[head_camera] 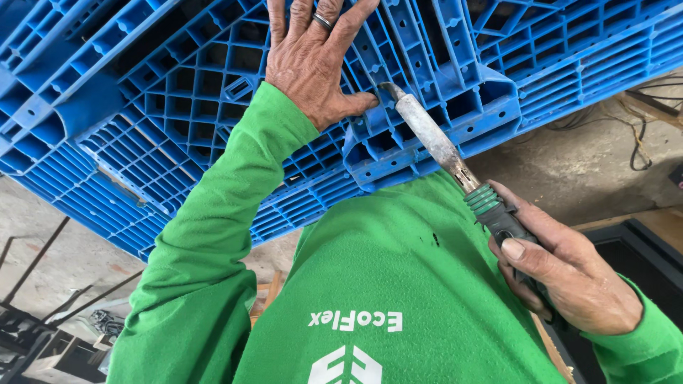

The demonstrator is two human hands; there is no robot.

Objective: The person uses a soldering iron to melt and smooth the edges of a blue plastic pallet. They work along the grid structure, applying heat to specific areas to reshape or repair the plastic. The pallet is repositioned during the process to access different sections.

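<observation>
head view, looking down over a green long-sleeved top with a white printed emblem at 6 o'clock. blue plastic pallet fills the upper frame from 9 through 12 to 3 o'clock, underside grid of ribs and cells facing the camera, tilted so its lower edge runs from 8 o'clock up toward 3. at far left, 8 o'clock, grey concrete floor with dark metal rods lying across it.

left hand at 12 o'clock, arm in green sleeve rising from 7 o'clock. hand is flat and spread, palm pressed on the pallet ribs, fingers pointing up out of frame, ring on one finger, thumb tucked against a rib right beside the tool tip. not wrapped round anything, just bracing the pallet.

centre, just past 12 toward 1 o'clock: heated welding tool, grey crusted metal barrel running diagonally from the pallet down to 4 o'clock. its bent tip touches a pallet rib just beside the left thumb, near a blue corner block of the pallet. green ribbed collar joins barrel to dark handle.

right hand at 4 o'clock, closed tight round the dark handle, thumb laid along the top, fingers curled under.

right side, 3 o'clock: concrete floor with black cables; at 4 to 5 o'clock a dark framed panel behind the right wrist.
</observation>
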